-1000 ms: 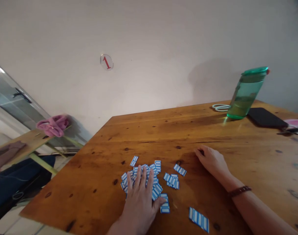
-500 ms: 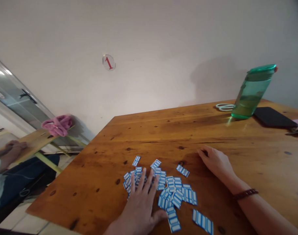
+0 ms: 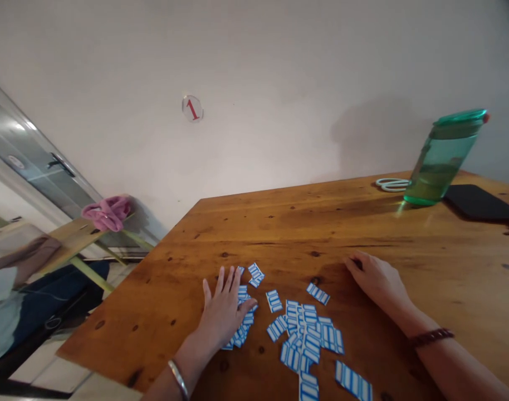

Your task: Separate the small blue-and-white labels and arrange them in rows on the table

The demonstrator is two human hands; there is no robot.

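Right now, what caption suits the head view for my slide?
Left hand spread over blue-striped slips on a wooden table; right hand rests apart.

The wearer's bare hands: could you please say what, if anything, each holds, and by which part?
The left hand, spread over blue-and-white striped rectangular cards, grips nothing; the right hand, curled on the brown wooden table, shows nothing held.

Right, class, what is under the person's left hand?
Overlapping blue-and-white slips show along the thumb side of the left hand and seem to run beneath it. Whatever the hand covers cannot be seen, nor how many slips lie there.
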